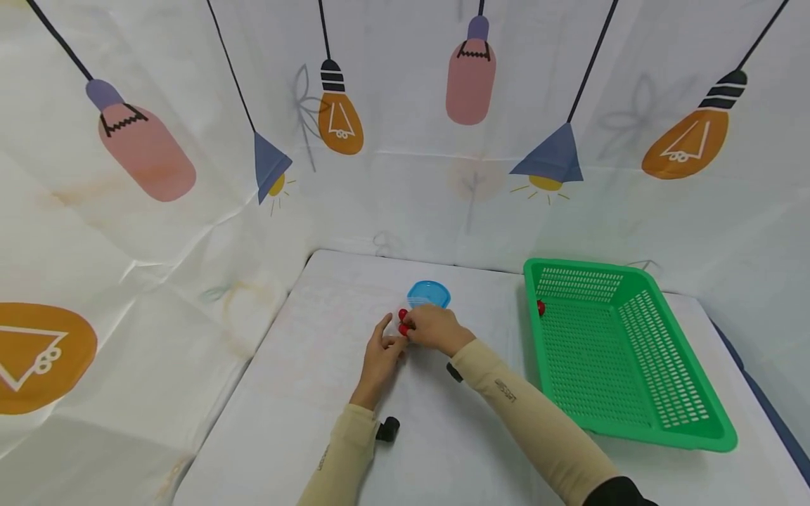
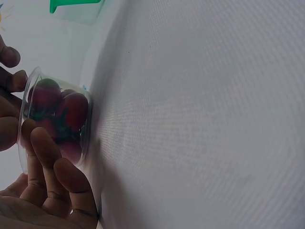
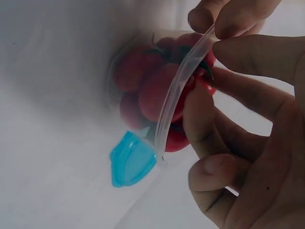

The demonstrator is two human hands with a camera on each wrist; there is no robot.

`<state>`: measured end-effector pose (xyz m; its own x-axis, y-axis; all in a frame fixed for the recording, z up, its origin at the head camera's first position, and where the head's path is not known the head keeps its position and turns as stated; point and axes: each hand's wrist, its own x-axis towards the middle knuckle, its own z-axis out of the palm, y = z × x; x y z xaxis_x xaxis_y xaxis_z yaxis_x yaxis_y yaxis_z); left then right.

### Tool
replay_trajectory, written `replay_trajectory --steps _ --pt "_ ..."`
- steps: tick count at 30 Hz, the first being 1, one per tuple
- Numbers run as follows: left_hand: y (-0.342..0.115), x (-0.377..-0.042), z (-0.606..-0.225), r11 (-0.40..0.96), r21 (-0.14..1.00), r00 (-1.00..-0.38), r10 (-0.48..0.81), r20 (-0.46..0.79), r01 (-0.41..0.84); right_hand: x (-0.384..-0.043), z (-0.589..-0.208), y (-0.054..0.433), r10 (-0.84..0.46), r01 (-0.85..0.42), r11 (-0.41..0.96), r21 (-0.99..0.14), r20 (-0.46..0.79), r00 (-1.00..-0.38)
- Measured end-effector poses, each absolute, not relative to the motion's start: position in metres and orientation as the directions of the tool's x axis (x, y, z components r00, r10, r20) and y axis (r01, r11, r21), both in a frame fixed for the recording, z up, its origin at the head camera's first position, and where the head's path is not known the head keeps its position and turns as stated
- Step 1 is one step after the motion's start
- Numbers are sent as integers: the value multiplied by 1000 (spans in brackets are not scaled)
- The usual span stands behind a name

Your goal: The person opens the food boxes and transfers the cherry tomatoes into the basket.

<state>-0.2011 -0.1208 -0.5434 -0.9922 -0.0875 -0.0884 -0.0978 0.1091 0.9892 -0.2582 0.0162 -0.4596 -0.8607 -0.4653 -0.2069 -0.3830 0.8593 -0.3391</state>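
A clear plastic tub (image 3: pixel 167 112) full of cherry tomatoes (image 3: pixel 136 69) with green stems stands on the white table, its mouth uncovered. My left hand (image 1: pixel 380 362) holds the tub at its near left side; in the left wrist view its fingers (image 2: pixel 47 148) lie against the wall and rim. From the right, my right hand (image 1: pixel 439 329) reaches over the mouth, and its fingertips pinch a tomato (image 3: pixel 206 86) at the rim, partly hidden behind the fingers. Just beyond the tub lies a blue lid (image 1: pixel 429 292), also visible in the right wrist view.
To the right stands a large green plastic basket (image 1: pixel 692 393) with slotted sides. One red tomato (image 1: pixel 541 307) lies inside by its left wall. White sheets printed with lamps hang behind and left of the table (image 1: pixel 253 436).
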Motion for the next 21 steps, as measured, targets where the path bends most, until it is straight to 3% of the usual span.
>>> replay_trajectory --steps 9,17,21 --pt "-119 -202 -544 121 987 -990 -101 -94 -106 -260 -460 7 -430 -388 902 -190 -334 -839" --pt "-121 -202 -541 98 990 -993 -68 -92 -99 -260 -456 7 -435 -374 899 -228 -353 -828" --pt "-120 -192 -517 88 992 -995 -44 -88 -92 -260 -454 10 -476 -398 874 -278 -329 -816"
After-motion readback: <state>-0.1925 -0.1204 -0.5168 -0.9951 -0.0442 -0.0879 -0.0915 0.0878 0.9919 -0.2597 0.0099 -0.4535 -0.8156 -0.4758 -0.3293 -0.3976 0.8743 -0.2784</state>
